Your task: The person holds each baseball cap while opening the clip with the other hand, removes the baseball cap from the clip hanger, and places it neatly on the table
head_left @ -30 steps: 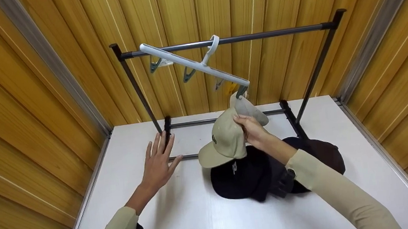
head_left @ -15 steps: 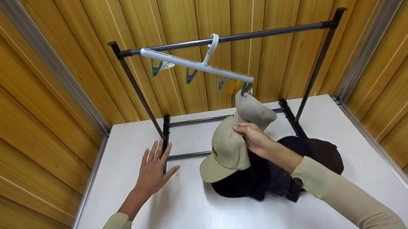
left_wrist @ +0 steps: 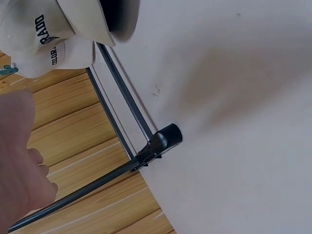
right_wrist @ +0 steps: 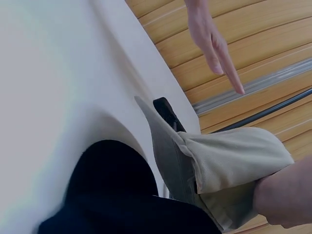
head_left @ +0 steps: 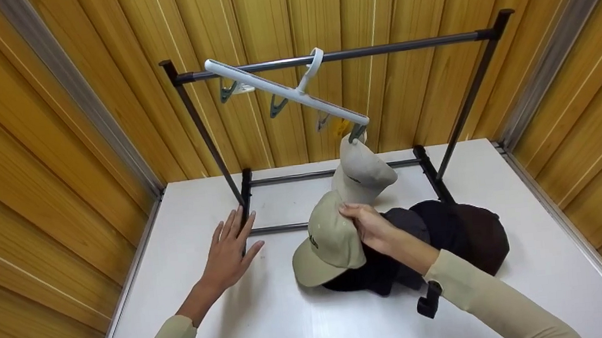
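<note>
My right hand (head_left: 373,229) pinches the back of a khaki baseball cap (head_left: 334,232), its brim pointing left and down. In the left wrist view, dark lettering shows on the front of this cap (left_wrist: 36,24). Behind it, a pale grey cap (head_left: 366,171) hangs from the end clip (head_left: 358,132) of a white clip hanger (head_left: 286,92). My left hand (head_left: 227,254) is raised with fingers spread, beside the left foot of the black rack. In the right wrist view, the held cap (right_wrist: 234,158) is tilted over the dark caps, my fingers at its edge.
The black rack's top rail (head_left: 399,47) carries the tilted hanger, which has further clips along it. Several dark caps (head_left: 448,232) lie overlapping on the white table (head_left: 271,324), front right of the rack. Wood-patterned panels (head_left: 315,15) enclose the back and sides.
My right hand has brought the khaki cap down and toward me, away from the hanging grey cap, which now shows more fully. The hanger swayed slightly. My left hand has dropped a little.
</note>
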`<state>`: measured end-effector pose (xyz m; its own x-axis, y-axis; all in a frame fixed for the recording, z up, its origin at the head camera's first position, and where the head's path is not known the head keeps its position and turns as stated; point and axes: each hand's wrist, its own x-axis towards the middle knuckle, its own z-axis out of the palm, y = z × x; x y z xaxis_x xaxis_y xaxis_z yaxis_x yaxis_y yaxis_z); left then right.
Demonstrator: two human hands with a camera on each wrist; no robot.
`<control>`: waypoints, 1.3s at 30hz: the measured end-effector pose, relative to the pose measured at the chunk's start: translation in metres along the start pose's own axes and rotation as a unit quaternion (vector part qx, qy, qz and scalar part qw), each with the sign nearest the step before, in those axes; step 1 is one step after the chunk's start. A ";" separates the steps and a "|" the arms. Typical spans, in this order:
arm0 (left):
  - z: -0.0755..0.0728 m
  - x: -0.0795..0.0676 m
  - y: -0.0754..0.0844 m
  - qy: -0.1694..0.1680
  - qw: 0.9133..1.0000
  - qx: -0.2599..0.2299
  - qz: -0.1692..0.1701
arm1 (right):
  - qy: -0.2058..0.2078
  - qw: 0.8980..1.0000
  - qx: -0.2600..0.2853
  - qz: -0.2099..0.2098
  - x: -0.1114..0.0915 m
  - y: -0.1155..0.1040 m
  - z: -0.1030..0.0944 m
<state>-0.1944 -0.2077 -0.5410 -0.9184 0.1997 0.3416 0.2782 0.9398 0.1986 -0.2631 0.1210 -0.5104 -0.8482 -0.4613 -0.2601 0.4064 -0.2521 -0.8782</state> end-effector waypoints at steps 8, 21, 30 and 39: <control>0.012 -0.009 0.001 -0.002 0.998 0.057 0.034 | -0.052 0.993 -0.111 0.005 -0.012 0.021 -0.009; 0.011 -0.013 -0.002 0.000 0.998 0.057 0.037 | 0.075 0.817 -0.552 -0.147 -0.025 0.010 -0.015; 0.019 -0.019 -0.001 0.012 0.990 0.114 0.077 | 0.122 0.759 -0.624 -0.136 -0.030 0.012 -0.022; 0.025 -0.019 -0.002 -0.002 0.992 0.103 0.067 | 0.123 0.736 -0.654 -0.124 -0.034 0.016 -0.030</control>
<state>-0.1841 -0.2063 -0.5708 -0.8777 0.3280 0.3494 0.3356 0.9411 -0.0405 -0.2376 0.1581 -0.5274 -0.9424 -0.3311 0.0487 -0.3092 0.8061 -0.5046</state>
